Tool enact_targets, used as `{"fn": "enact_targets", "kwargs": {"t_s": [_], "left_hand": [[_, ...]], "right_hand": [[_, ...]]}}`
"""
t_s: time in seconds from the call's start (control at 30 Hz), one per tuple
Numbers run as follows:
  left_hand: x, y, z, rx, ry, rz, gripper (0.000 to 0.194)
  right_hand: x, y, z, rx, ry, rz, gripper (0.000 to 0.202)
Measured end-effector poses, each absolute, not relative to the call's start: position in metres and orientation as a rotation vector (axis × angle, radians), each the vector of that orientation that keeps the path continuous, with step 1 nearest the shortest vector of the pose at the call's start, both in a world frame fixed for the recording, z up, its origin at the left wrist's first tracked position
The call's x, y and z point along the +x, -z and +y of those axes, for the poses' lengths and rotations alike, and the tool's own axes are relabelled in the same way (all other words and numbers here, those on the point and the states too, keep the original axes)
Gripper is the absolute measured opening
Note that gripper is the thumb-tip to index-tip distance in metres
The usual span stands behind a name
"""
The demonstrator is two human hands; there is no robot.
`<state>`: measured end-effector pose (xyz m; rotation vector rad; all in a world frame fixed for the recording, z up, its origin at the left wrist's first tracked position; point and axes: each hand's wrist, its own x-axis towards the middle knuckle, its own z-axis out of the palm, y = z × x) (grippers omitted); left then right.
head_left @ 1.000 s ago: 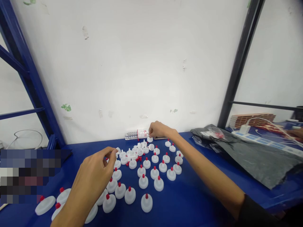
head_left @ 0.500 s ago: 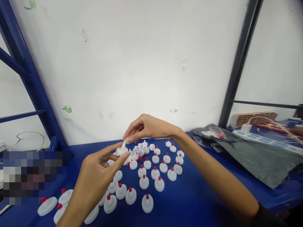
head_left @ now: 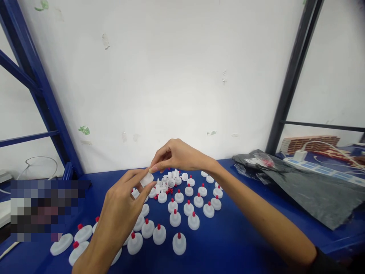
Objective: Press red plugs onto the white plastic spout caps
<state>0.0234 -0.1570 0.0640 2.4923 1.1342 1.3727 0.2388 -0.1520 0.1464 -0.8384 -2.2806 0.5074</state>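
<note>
My left hand (head_left: 125,198) grips a white plastic nozzle cap (head_left: 147,179) between thumb and fingers, above the blue table. My right hand (head_left: 168,156) reaches across from the right with thumb and forefinger pinched at the top of that cap. Those fingertips hide the spout, and whatever small part may be between them is too covered to make out. Below and around the hands stand several white nozzle caps with red tips, such as one nozzle cap (head_left: 179,244) at the front. Behind them lies a heap of white caps (head_left: 170,182) without red tips, with small red tips (head_left: 169,191) beside it.
The blue table (head_left: 228,243) meets a white wall (head_left: 182,83) at the back. On the right lie a grey plastic bag (head_left: 310,194) and a white power strip (head_left: 322,169). Blue frame posts (head_left: 42,95) rise on the left. A blurred patch covers the left edge.
My right fingers have come down over the cap's spout, which showed before. The cap's spout is now hidden. The whole view has shifted slightly.
</note>
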Motion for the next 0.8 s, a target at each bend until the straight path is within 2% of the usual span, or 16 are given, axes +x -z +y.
{"fn": "enact_targets", "kwargs": {"t_s": [0.23, 0.8], "left_hand": [[0.0248, -0.0619, -0.1535, 2.551, -1.347, 1.199, 0.041], [0.0224, -0.0558, -0.1492, 2.639, -1.262, 1.209, 0.038]], "right_hand": [[0.2396, -0.1493, -0.1548, -0.905, -0.403, -2.281, 0.023], [0.2339, -0.1477, -0.1562, -0.926, -0.406, -2.289, 0.022]]}}
